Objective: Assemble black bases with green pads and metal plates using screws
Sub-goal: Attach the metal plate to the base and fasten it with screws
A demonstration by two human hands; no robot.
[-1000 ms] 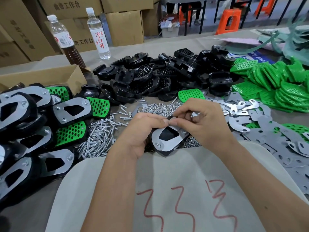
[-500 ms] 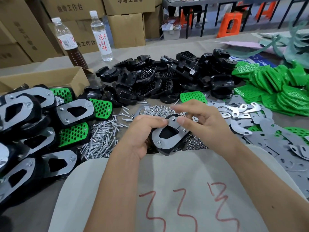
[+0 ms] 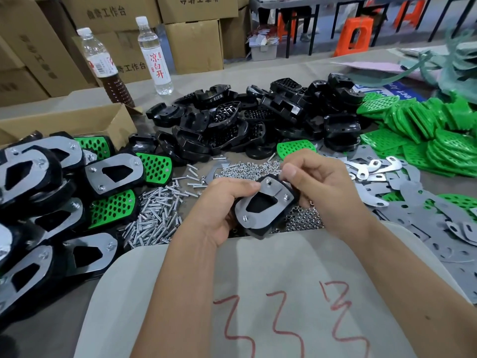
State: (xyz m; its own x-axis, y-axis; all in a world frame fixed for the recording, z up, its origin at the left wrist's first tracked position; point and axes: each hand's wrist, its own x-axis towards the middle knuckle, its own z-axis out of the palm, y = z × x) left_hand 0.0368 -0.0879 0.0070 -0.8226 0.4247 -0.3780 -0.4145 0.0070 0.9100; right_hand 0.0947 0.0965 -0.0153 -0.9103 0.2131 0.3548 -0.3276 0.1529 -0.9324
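So you've got the black base (image 3: 260, 229) with its metal plate (image 3: 265, 202) face up, above the table's near edge. Its long axis runs diagonally, narrow end pointing up-right and away from you. Your left hand (image 3: 222, 205) grips its left side, and your right hand (image 3: 317, 184) pinches at the far tip, fingers curled.
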